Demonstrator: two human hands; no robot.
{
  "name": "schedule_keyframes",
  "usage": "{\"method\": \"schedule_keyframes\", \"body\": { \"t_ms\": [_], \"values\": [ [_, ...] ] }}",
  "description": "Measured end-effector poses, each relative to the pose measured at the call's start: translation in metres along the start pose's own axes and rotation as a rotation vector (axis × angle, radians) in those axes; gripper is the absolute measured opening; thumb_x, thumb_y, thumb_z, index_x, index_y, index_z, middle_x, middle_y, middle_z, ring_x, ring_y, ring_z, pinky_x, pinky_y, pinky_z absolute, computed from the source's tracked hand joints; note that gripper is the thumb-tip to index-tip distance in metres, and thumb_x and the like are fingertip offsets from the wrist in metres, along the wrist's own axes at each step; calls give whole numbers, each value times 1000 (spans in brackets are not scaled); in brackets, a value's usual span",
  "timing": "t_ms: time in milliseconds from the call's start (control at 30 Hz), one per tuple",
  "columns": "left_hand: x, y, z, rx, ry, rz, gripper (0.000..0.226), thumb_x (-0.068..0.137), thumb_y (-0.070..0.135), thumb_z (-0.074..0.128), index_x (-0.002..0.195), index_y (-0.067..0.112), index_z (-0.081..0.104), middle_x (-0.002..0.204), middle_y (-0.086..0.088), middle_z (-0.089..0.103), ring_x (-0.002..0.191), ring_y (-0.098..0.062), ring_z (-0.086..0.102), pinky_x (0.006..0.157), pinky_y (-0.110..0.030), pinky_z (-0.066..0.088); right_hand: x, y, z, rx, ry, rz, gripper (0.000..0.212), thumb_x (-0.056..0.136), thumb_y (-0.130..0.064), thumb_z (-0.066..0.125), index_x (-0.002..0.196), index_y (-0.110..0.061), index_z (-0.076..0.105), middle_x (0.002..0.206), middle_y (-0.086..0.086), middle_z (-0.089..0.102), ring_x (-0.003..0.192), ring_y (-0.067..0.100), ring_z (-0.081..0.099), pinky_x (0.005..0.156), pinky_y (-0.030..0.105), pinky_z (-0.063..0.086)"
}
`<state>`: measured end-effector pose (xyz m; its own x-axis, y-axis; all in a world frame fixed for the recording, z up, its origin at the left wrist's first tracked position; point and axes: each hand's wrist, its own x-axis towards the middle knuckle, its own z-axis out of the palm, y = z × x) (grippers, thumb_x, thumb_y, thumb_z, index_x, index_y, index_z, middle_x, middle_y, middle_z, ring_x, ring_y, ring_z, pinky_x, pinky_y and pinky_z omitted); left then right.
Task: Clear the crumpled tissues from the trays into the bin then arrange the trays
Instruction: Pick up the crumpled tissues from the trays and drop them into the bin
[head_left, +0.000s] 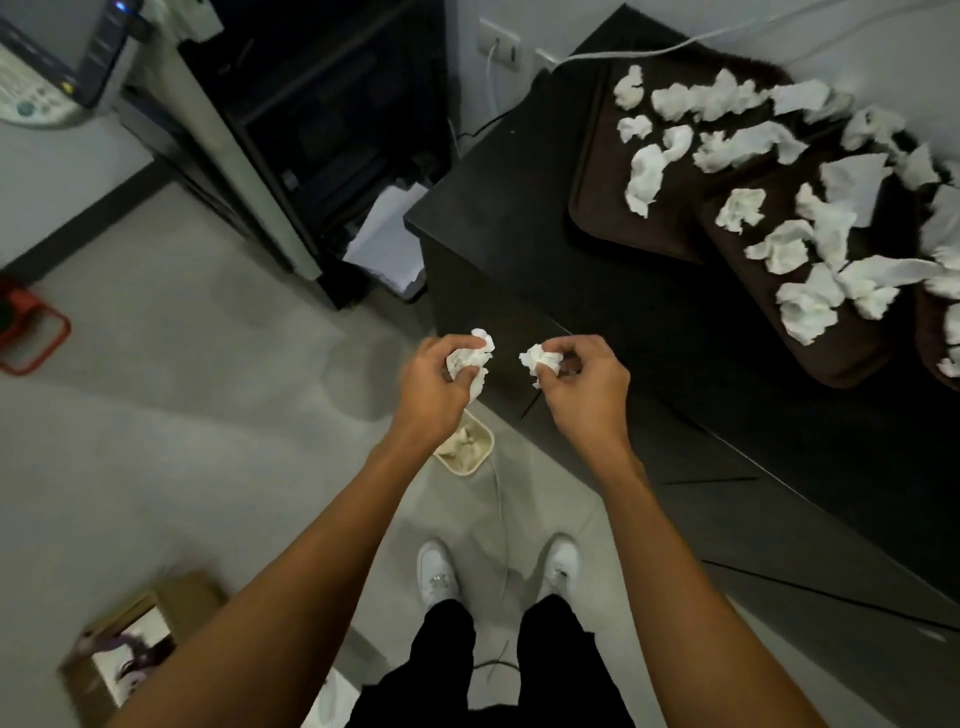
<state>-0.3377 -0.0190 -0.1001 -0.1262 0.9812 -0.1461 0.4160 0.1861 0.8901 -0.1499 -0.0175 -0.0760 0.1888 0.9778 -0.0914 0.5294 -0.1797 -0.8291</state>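
My left hand (439, 382) is shut on a crumpled white tissue (470, 358). Beside it, my right hand (584, 382) pinches a second crumpled tissue (540, 359). Both hands hover over the floor, above a small cream bin (467, 460) that holds tissues and is partly hidden by my left wrist. On the black cabinet at the right lie dark brown trays, one at the back (597, 208) and one nearer (831, 358), with a third cut off at the right edge. Several crumpled tissues (644, 176) are scattered over them.
The black cabinet (493, 218) stands right of the bin. A large printer (311, 130) with paper stands at the back. A red object (31, 332) lies at the left, a cardboard box (130, 654) at bottom left. A white cable (501, 519) runs between my shoes.
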Motion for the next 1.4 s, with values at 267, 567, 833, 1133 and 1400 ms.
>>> {"method": "schedule_keyframes", "body": {
  "t_ms": [267,567,833,1133,1400],
  "values": [
    [2,-74,6,5,129,-144,18,96,21,69,106,36,70,115,10,65,96,-6,66,86,-35,62,20,44,70,-47,-203,-8,22,85,-3,77,103,-14,73,112,-2,61,88,8,67,77,15,58],
    [31,-182,49,58,183,-320,21,96,16,65,114,21,74,117,1,65,103,-17,65,89,-27,54,44,132,159,-80,-347,20,18,88,-2,73,103,-11,70,112,1,60,87,6,62,67,-1,46],
    [58,-283,79,122,161,-371,22,98,21,64,117,16,74,121,-7,65,104,-24,64,86,-27,51,58,229,258,-181,-400,38,22,90,-13,76,111,-15,69,121,4,61,106,17,65,79,6,50],
    [68,-361,96,154,149,-344,20,95,21,69,113,21,75,117,-6,66,95,-14,58,86,-30,52,59,320,332,-406,-670,173,49,95,-30,69,140,-18,56,142,3,56,130,24,54,108,33,46],
    [78,-399,121,172,93,-349,20,94,19,69,113,23,75,111,0,62,94,-15,58,83,-23,44,72,371,324,-571,-728,231,71,92,-19,62,156,-15,32,163,4,32,145,28,36,112,40,41]
  ]
}}
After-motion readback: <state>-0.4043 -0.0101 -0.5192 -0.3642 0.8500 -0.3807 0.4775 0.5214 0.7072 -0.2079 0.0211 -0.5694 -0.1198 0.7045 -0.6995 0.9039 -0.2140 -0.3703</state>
